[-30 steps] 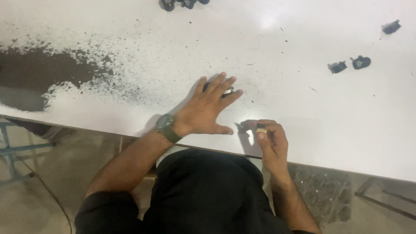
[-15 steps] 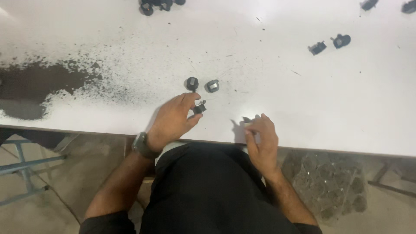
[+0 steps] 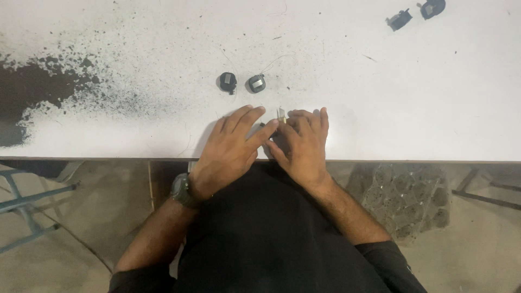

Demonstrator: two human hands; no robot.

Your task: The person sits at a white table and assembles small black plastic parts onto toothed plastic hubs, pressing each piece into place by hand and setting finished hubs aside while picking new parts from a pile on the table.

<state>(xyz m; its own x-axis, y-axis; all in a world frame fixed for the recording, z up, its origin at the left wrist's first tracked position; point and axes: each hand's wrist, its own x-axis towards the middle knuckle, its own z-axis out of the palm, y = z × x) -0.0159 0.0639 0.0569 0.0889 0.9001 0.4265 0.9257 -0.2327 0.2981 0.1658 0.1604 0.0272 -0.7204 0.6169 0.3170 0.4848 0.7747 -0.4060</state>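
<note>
Meeting at the near edge of the white table (image 3: 380, 81), the person's two hands are working together over one small part. The left hand (image 3: 230, 149) is lying palm down with its fingers stretched forward and a little apart, its forefinger tip reaching across to the right hand (image 3: 304, 144). That right hand is arching over the same spot, fingers held close together, and between the two sets of fingertips one small pale metal piece (image 3: 281, 113) is poking up; what exactly is pinching it I cannot tell, since the fingers are hiding most of it. One dark wristwatch (image 3: 182, 191) is sitting on the left wrist.

Beyond the hands, just above the pale piece, two small round black parts (image 3: 242, 82) are lying side by side, not touching. Two more dark parts (image 3: 415, 13) are resting well apart from the hands, toward the far right corner. One spread of dark powder (image 3: 38, 92) is covering the table's left end.
</note>
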